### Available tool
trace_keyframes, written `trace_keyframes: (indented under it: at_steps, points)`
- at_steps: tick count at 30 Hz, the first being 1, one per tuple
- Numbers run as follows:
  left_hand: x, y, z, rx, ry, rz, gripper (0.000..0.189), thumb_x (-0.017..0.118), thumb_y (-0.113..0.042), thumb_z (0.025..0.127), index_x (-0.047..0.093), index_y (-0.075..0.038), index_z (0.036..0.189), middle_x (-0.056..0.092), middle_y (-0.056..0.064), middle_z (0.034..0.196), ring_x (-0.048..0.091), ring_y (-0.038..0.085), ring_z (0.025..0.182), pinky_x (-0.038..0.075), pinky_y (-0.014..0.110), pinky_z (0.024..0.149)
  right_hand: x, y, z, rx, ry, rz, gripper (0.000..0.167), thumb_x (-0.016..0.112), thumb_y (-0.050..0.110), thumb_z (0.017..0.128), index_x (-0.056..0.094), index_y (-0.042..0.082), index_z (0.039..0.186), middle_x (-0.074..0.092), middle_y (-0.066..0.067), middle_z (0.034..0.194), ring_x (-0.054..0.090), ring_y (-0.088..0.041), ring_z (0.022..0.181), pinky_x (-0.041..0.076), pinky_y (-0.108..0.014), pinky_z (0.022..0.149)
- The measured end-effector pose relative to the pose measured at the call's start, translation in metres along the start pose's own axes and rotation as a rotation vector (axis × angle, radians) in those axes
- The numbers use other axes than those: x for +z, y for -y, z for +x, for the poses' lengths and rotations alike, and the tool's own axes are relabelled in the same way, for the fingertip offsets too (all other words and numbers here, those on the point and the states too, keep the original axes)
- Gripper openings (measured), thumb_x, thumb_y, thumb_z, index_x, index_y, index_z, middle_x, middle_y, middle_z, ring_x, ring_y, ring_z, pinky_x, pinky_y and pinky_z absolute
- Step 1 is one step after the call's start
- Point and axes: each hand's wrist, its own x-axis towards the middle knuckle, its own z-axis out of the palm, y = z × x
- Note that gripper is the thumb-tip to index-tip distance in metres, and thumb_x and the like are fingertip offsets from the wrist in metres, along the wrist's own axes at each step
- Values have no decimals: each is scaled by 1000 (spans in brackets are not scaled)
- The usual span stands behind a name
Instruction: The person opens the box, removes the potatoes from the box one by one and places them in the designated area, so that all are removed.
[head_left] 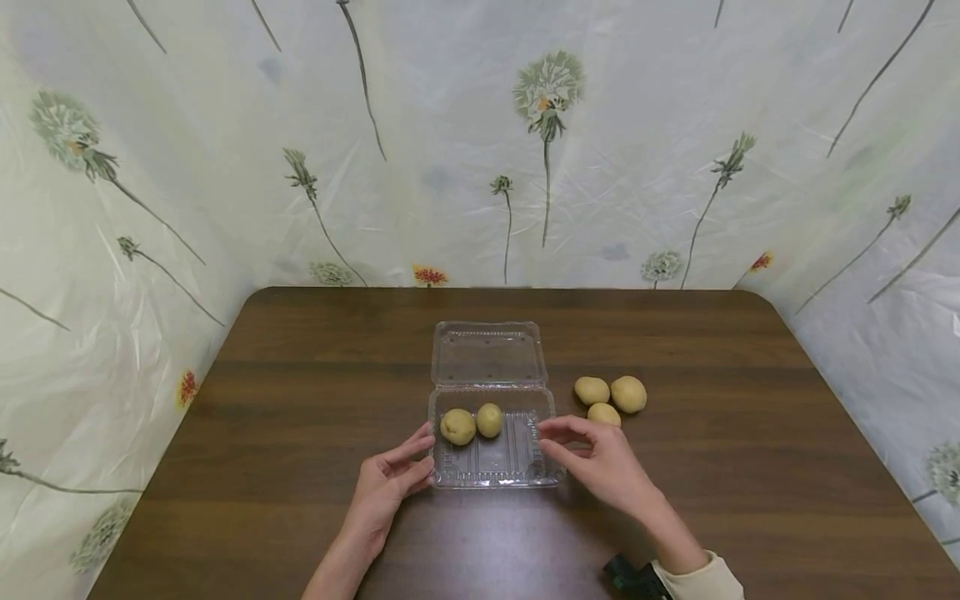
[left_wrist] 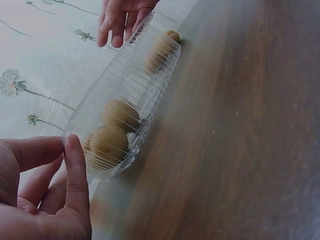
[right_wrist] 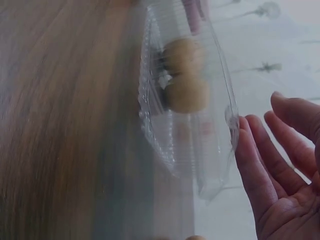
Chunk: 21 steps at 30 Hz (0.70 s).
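Note:
A clear plastic clamshell container (head_left: pixel 517 454) lies on the table with its lid (head_left: pixel 489 357) folded back, away from me. Two small yellow potatoes, one larger (head_left: pixel 457 427) and one smaller (head_left: pixel 490 420), sit in the left half of its base. My left hand (head_left: pixel 381 492) pinches the left rim between thumb and finger, as the left wrist view shows. At the right rim is my right hand (head_left: pixel 600 462), fingertips right beside the plastic and thumb held apart (right_wrist: pixel 285 170). It holds nothing.
Three more potatoes lie in a cluster right of the container: one at the left (head_left: pixel 592 391), one at the right (head_left: pixel 628 394), and one nearer (head_left: pixel 603 414), partly behind my right hand. The brown wooden table (head_left: pixel 300 400) meets a flower-printed sheet (head_left: pixel 450 167) at its back edge.

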Motion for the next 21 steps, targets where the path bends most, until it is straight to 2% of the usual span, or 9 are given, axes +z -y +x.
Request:
trace_keyframes:
  at_steps: [14,21]
  points:
    - [-1,1,0,9,6,0,39,69,5,87,60,12,124,54,8,140,62,10,75,57,26,76,7,7,3,-9,30,-6,26,73,16,90,69,2,112,71,-12,109,68,-17,95,57,-27,80]
    - [0,1,0,0,-1,4,37,68,6,87,61,11,124,55,6,140,62,10,75,57,25,76,16,8,11,-68,50,-63,28,73,15,89,69,1,113,70,-10,111,68,-21,95,56,-28,81]
